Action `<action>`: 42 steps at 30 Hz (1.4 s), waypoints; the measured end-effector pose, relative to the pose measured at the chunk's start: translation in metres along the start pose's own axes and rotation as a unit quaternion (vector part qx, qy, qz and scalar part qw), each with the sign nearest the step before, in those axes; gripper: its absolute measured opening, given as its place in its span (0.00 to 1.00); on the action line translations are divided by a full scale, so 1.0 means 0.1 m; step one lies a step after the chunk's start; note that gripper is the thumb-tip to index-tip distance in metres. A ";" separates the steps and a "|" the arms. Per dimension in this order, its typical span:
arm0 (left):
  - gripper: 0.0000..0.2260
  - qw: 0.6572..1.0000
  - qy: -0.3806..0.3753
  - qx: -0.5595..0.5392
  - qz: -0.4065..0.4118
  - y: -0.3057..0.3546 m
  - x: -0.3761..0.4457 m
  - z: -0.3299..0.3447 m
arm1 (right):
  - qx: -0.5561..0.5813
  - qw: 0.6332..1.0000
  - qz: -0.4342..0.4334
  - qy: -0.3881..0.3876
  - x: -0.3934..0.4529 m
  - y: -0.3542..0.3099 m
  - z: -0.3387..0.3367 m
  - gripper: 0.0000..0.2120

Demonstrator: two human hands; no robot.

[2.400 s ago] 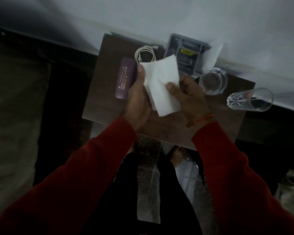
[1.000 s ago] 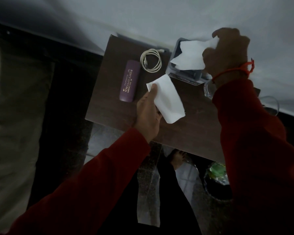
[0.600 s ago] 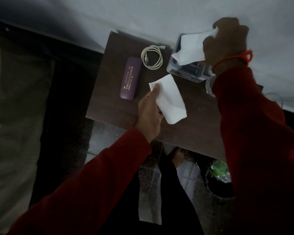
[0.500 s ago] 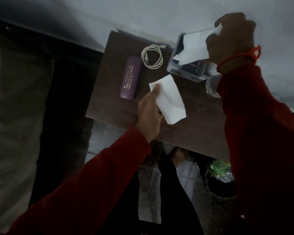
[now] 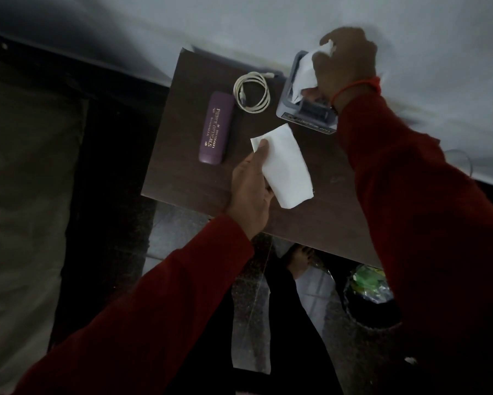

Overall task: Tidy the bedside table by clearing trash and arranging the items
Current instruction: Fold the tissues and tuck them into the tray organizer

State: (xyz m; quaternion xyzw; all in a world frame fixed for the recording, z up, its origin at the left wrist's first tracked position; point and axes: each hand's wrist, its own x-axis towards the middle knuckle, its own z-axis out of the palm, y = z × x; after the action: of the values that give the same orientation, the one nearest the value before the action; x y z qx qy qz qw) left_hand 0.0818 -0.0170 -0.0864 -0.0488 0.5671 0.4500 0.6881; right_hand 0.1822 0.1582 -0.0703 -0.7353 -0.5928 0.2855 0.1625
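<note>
- The left hand (image 5: 249,192) pinches a folded white tissue (image 5: 285,169) above the dark wooden counter (image 5: 182,172); its thumb lies on the tissue's upper left corner and the other fingers curl closed beneath the sheet.
- The folded tissue's long axis runs diagonally, from its far left corner down to its near right end.
- The right hand (image 5: 345,64) is closed in a fist around a crumpled white tissue (image 5: 303,74), fingers tight on it, over the grey tray (image 5: 305,115) at the counter's far right corner.
- The crumpled tissue hangs from the fist down into the tray.
- A purple glasses case (image 5: 216,127) lies on the counter, its long axis pointing away from the person, with a coiled white cable (image 5: 251,92) just beside its far end.
- A dark bin (image 5: 372,302) with green contents stands on the floor below the counter's near edge.
</note>
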 end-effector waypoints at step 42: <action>0.24 0.974 -0.138 -0.179 -0.015 0.19 0.05 0.34 | 0.298 0.940 0.051 -0.156 -1.02 0.49 -0.25 0.18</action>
State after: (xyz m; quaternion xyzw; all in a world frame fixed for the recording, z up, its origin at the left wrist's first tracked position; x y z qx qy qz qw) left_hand 0.0934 0.0166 -0.0697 -0.1175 0.3761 0.5361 0.7466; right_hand 0.2222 0.0499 -0.0561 -0.6287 -0.4604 0.5681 0.2646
